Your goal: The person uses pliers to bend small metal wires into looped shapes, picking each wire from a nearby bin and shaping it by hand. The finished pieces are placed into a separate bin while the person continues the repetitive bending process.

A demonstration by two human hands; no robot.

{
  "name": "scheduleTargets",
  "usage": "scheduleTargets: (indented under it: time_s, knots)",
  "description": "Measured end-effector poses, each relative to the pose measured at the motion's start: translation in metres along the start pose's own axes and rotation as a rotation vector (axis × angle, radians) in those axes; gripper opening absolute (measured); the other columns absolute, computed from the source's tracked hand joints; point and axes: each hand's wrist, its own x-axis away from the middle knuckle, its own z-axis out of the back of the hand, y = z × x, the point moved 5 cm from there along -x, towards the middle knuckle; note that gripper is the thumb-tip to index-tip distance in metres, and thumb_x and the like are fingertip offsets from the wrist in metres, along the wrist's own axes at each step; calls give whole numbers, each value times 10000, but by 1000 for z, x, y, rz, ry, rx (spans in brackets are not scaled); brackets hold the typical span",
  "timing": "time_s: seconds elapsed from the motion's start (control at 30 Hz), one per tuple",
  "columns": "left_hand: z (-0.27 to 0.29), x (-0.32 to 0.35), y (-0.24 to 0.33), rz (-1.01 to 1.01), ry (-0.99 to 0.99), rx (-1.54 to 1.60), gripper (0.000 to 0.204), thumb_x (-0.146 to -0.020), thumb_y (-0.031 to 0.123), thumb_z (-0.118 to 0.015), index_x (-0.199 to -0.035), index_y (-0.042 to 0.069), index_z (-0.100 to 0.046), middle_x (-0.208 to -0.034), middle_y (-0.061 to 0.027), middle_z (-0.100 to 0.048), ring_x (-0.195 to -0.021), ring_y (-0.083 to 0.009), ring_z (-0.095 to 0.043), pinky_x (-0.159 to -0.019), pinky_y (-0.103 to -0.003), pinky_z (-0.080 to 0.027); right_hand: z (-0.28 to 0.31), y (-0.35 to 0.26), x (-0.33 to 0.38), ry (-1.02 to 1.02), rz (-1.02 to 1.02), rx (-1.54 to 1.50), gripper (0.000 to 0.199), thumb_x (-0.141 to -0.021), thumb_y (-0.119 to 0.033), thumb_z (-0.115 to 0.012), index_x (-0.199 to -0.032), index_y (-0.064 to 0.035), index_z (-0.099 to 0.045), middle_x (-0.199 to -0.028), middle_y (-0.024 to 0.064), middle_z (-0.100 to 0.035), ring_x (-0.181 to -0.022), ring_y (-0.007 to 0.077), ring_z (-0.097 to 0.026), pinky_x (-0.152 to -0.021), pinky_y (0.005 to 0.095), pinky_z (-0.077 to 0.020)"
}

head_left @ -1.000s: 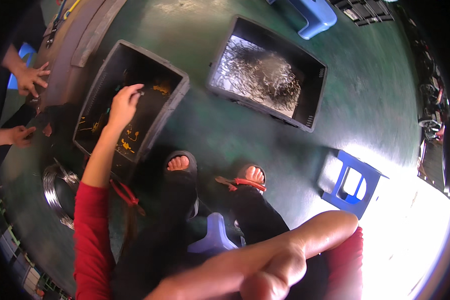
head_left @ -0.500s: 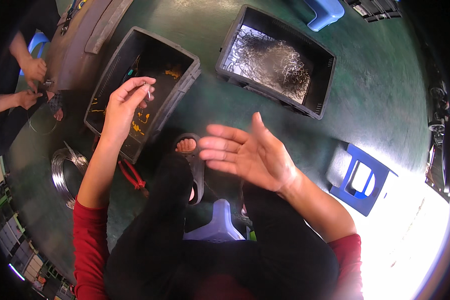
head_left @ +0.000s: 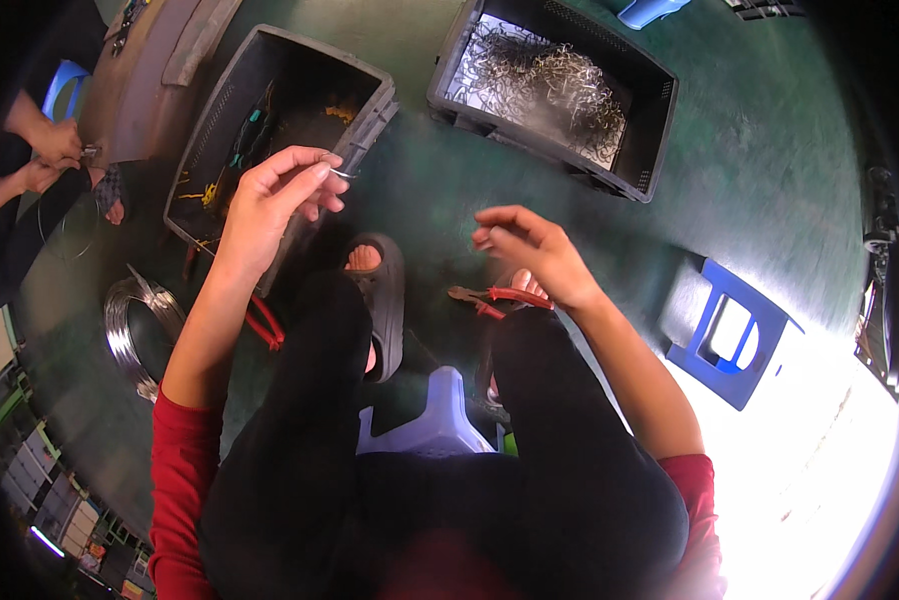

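My left hand [head_left: 282, 205] is raised over the near edge of the left black crate [head_left: 375, 110], fingertips pinching a short, thin piece of bent metal wire [head_left: 343, 174]. Free of any visible object, my right hand [head_left: 538, 252] hovers above my right foot, its fingers half curled and slightly blurred. Just below that hand are red-handled pliers [head_left: 490, 298], beside my right knee. A second red-handled tool [head_left: 268, 325] lies on the floor below my left forearm, partly covered.
The right crate [head_left: 560, 165] contains many bent wire hooks [head_left: 570, 85]. Green-handled tools [head_left: 250, 135] lie in the left crate. A wire coil [head_left: 130, 330] rests at left, a blue stool [head_left: 715, 350] lies at right. Another person's hands [head_left: 55, 155] work at upper left.
My right hand has turned from a flat, spread palm to half-curled fingers and moved up and right, uncovering the pliers. My left hand has shifted slightly right with the wire piece.
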Motion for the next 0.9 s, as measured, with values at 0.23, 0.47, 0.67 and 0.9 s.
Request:
scheduleTargets:
  time_s: [0.23, 0.47, 0.67, 0.9]
  knots:
    - [-8, 10, 14, 8, -88, 143, 301, -991, 214, -452, -1139, 15, -621, -1057, -123, -691, -910, -210, -690, -735, -277, -492, -29, 92, 3, 2, 113, 1567, 504, -795, -339, -722, -1173, -34, -586, -1137, 124, -553, -1132, 288, -507, -962, 423, -428]
    - [-7, 15, 32, 20, -52, 84, 183, -963, 131, -575, -1100, 25, -636, -1022, -99, -704, -855, -174, -692, -709, -253, -499, -27, 108, -10, -86, 12, 1726, 429, -806, -258, -695, -1160, -43, -584, -1094, 134, -551, -1084, 281, -523, -880, 411, -468]
    - [4, 27, 44, 103, -24, 219, 257, -980, 201, -560, -1177, 46, -613, -1085, -93, -696, -857, -188, -701, -717, -258, -505, -17, 49, -6, 30, -378, 388, 357, -858, -155, -611, -1201, -64, -563, -971, 111, -640, -952, 247, -641, -814, 396, -524]
    - [14, 38, 39, 190, -34, 291, 237, -960, 243, -600, -1093, 53, -643, -1043, -102, -696, -893, -200, -698, -731, -305, -546, -63, -26, 14, 24, -22, 379, 407, -894, -174, -659, -1248, -14, -540, -1139, 104, -667, -1083, 192, -626, -957, 320, -460]
